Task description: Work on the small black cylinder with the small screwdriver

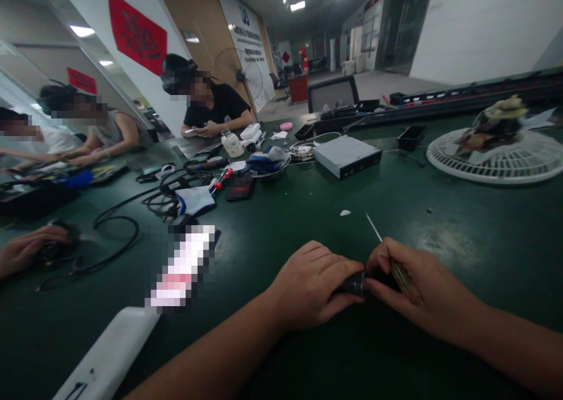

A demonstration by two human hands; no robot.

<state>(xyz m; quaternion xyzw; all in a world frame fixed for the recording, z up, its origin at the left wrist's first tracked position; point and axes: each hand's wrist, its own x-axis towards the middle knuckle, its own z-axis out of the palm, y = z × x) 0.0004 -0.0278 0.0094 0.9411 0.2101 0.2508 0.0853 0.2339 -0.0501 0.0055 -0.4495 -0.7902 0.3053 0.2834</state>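
While the left hand point(314, 285) grips a dark, round-ended piece point(354, 283) low over the green table point(281, 224), the right hand point(417, 282) grasps a thin-shafted screwdriver point(405, 284), handle across the palm. Piece sits between the hands; long axis seems to run left–right, though left fingers cover most of it. Right fingertips at its exposed end, touching or just beside: cannot tell. Screwdriver's shaft angles forward and leftward, tip beyond the piece, off it. Near the tip, a white scrap point(345, 213). Farther out: optical drive point(347, 156), fan grille point(497, 156) to the right. Lit phone point(185, 268) left, well apart.
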